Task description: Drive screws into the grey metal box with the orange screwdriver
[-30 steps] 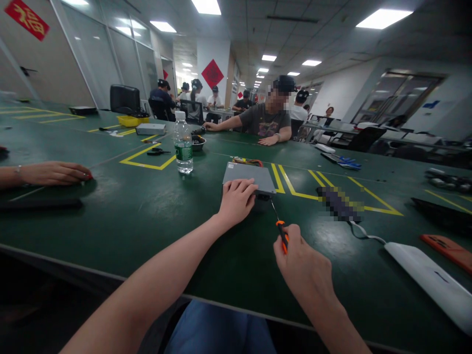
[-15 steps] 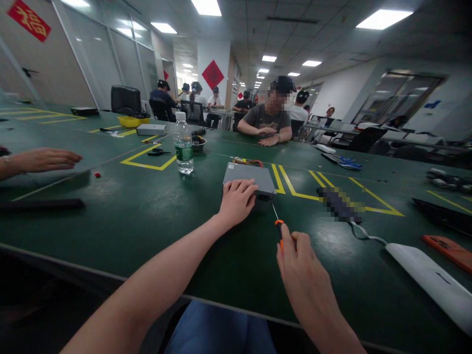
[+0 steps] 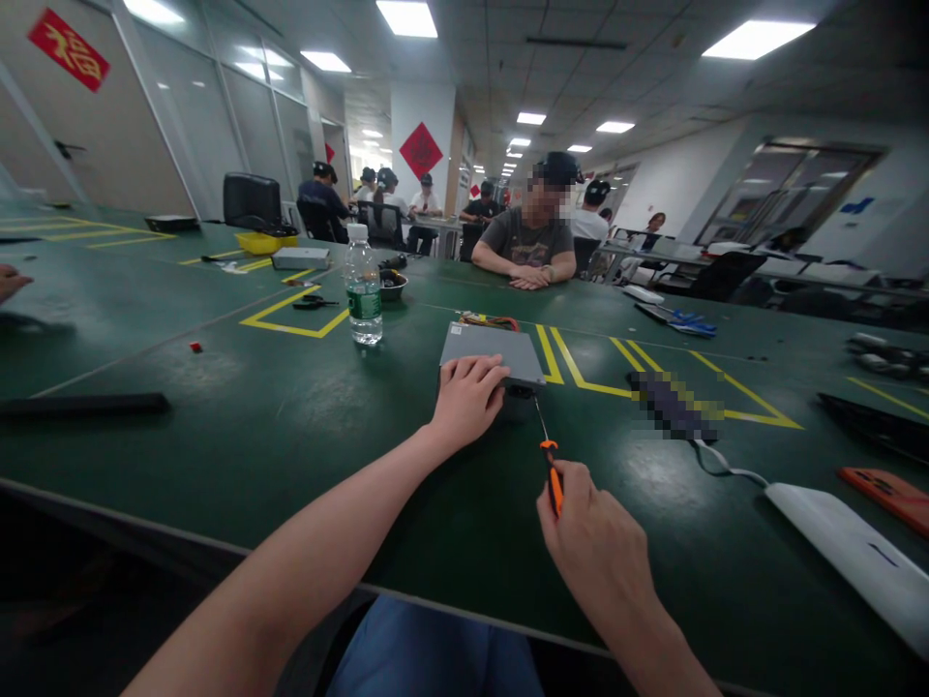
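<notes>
A grey metal computer power supply unit (image 3: 500, 347) lies on the green table in front of me, its bundle of coloured wires (image 3: 494, 321) at the far side. My left hand (image 3: 468, 397) holds it down, fingers closed over the near left part of its top. In my right hand (image 3: 591, 523) is a screwdriver (image 3: 554, 484) with an orange and black handle. Its thin shaft points up at the unit's near right corner, by the dark socket. The tip is at that corner; whether it sits in a screw is too small to tell.
A water bottle (image 3: 364, 290) stands behind the unit to the left, beside a small bowl (image 3: 392, 284). On the right lie a white device (image 3: 846, 552) with a cable and an orange phone (image 3: 889, 496). A person (image 3: 526, 232) sits opposite; another person's hand (image 3: 11, 282) is far left.
My right hand has moved back along the screwdriver handle, uncovering more of it. The hand at the far left has drawn back. The person opposite has brought their hands together.
</notes>
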The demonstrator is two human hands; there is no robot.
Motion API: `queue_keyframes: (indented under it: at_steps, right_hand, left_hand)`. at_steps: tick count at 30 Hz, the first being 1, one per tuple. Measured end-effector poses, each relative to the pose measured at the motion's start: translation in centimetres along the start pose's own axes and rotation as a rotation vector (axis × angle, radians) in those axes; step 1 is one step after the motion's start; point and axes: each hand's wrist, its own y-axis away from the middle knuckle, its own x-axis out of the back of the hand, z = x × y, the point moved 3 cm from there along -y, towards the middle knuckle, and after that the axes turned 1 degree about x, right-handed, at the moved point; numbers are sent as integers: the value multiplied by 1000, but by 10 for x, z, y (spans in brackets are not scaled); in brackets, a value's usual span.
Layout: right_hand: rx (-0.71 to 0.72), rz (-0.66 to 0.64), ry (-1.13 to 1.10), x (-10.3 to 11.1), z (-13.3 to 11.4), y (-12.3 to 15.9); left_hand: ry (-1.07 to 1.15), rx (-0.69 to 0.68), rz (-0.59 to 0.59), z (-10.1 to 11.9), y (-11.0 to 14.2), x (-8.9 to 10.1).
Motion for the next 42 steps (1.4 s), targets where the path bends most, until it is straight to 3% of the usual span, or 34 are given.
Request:
queue_keyframes:
  at_steps: [8,16,24,34,42]
  right_hand:
    - [-90,18,63,10,17,-5]
    - [-193,-26,-59,13,16,-4]
    - [-147,-40,-174,9,-6,-8]
    - [-171,-72,-142,4,-5,-10]
    - [-102,-66,-176,0,-22,-12]
  left_hand:
    - [-7,-2,0,1,0,0]
    - [-1,0,7,1,0,0]
    - [-4,3,0,0,0,1]
    - [0,4,-8,0,0,0]
    - [-3,2,15,0,0,-1]
